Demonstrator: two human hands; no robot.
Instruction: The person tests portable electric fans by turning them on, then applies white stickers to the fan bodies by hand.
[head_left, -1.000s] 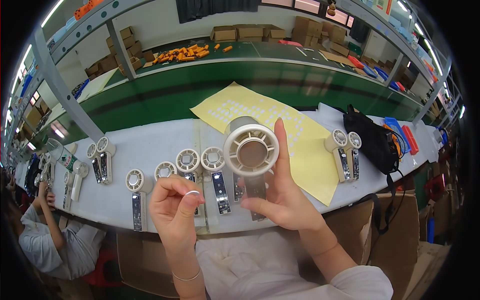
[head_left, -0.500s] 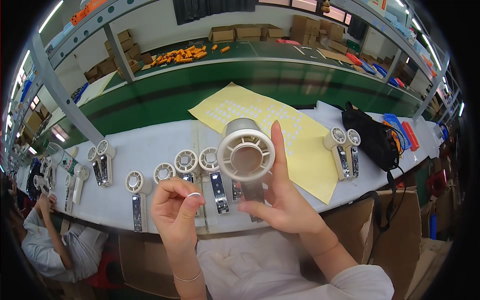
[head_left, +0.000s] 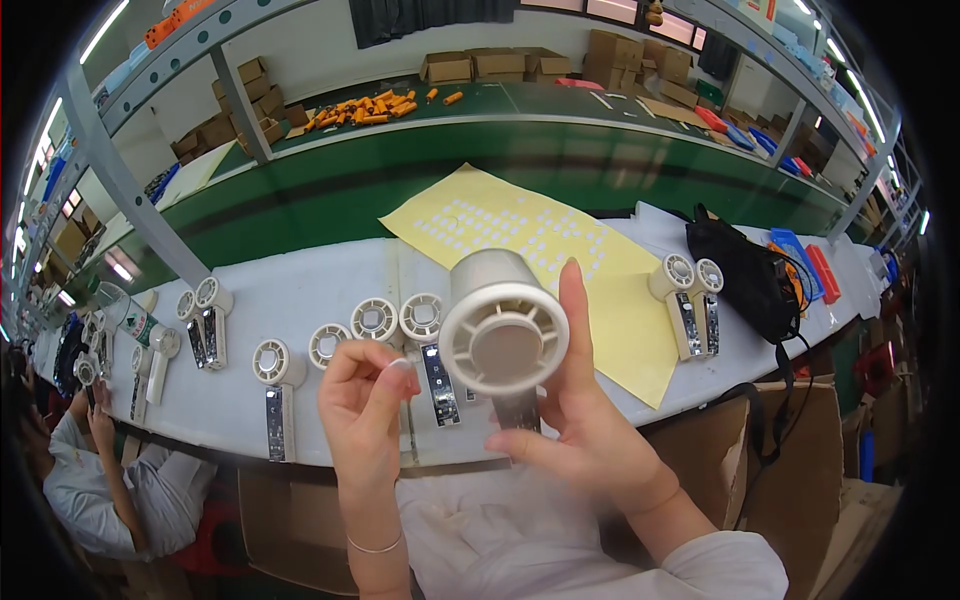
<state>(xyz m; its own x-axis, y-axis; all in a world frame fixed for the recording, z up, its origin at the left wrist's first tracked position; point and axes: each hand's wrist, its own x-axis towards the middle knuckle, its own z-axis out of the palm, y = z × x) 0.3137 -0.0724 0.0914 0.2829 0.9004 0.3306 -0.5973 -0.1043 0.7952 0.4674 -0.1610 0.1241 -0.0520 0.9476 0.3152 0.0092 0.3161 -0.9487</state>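
My right hand (head_left: 590,410) is wrapped round a cream handheld fan (head_left: 505,345), its round grille facing me and its handle pointing down. Just left of the fan, my left hand (head_left: 367,410) pinches a small white round sticker (head_left: 402,366) between thumb and fingertips. Behind the fan lies a yellow sheet (head_left: 620,330) with rows of small white dots. More fans with bare circuit boards in their handles rest on the white table (head_left: 330,270), among them one fan (head_left: 272,362) at the left and a pair of fans (head_left: 677,275) at the right.
A black bag (head_left: 735,275) with a strap lies at the right, near a red tray (head_left: 822,274). A bottle (head_left: 128,318) stands at the left, close to a co-worker (head_left: 110,500). Orange cylinders (head_left: 360,110) lie beyond the green barrier. Cardboard boxes (head_left: 790,450) sit below the table edge.
The fan in my right hand has come lower and slightly right, its face tilting. My left hand has shifted a little right and up with the sticker. The co-worker's hands have moved.
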